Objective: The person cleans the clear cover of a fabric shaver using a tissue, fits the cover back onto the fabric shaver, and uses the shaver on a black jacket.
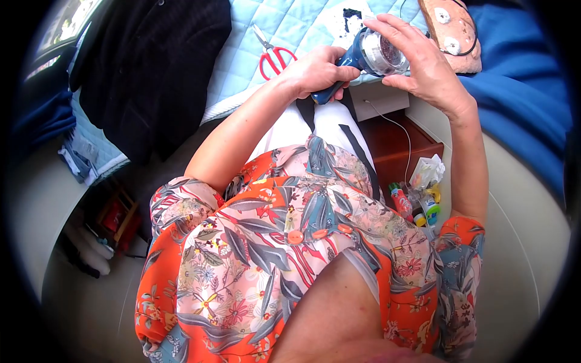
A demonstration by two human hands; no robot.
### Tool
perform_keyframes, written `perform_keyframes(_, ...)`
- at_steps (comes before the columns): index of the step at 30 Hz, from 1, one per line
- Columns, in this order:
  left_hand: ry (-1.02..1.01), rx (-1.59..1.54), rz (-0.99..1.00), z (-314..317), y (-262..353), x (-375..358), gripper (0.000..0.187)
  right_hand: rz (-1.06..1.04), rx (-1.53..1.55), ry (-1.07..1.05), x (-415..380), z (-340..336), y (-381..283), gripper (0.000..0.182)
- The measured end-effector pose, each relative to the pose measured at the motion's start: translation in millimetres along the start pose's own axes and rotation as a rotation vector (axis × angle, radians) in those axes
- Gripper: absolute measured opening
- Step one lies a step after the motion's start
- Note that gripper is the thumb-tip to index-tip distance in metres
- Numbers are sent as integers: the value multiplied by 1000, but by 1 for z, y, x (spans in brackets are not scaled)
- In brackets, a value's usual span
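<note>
My left hand (324, 74) is wrapped round the dark blue handle of a device (354, 57) with a clear round head. Dark bits show inside that transparent head (384, 53). Spread across the head's right side, my right hand (420, 60) has its fingers at the upper rim and its thumb at the lower edge. Behind the device, a white sheet (339, 23) with black fluff on it lies on the light blue quilted cover (248, 66). Red-handled scissors (275, 59) rest to the left of my left hand, blades pointing away.
A black garment (154, 66) covers the quilt's left part. At the upper right are a brown cushion-like object (451, 36) with a dark cord and blue fabric (514, 66). Bottles (400, 199) and crumpled tissue (427, 172) sit low by a reddish-brown wooden surface (393, 142).
</note>
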State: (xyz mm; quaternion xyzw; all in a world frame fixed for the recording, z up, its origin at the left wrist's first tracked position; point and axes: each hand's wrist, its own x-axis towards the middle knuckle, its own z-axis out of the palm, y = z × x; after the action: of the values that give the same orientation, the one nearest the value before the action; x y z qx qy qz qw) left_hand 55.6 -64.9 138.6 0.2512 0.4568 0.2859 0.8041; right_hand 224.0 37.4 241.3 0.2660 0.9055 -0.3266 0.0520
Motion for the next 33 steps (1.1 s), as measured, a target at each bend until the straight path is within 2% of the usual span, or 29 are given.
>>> perform_keyframes(12, -22, -2, 4, 0, 0, -1, 25, -45, -34, -18, 0, 2, 6, 82)
perform_keyframes(15, -12, 3, 2, -1, -1, 0, 24, -92, 32, 71, -1, 3, 12, 78)
perform_keyframes(18, 33, 26, 21, 1, 2, 0, 25, 58, 7, 99, -5, 4, 12, 75)
perform_keyframes(21, 47, 35, 31, 1, 1, 1, 27, 17, -30, 107, -5, 4, 12, 72)
perform_keyframes(24, 53, 27, 22, 1, 4, 1, 27, 97, 48, 57, -2, -1, 11, 70)
perform_keyframes(27, 58, 63, 24, 2, 3, 2, 25, 27, -11, 145, -3, 4, 12, 69)
perform_keyframes(33, 52, 95, 33, 1, 2, 3, 25, 14, -43, 148, -2, 10, 8, 71)
